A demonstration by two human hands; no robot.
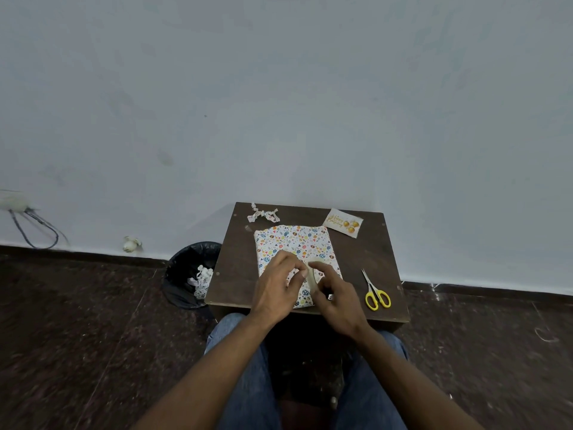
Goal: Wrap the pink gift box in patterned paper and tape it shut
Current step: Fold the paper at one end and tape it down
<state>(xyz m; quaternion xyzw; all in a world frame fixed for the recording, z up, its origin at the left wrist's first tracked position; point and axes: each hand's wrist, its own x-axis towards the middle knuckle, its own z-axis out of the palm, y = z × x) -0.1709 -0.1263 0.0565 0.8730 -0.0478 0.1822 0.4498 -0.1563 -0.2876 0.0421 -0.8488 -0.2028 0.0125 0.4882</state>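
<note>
Apparently taping now: left hand (pixel 276 285) and right hand (pixel 336 294) fingers pinching a tape strip (pixel 312 278) over the wrapped gift box (pixel 294 243), pressing flat next.

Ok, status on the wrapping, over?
Left hand and right hand both pinching tape strip over wrapped box. Scissors clear, right.

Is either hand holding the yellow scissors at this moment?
No. The scissors lie on the table apart from the right hand, and both it and the left hand are on the wrapped box.
</note>
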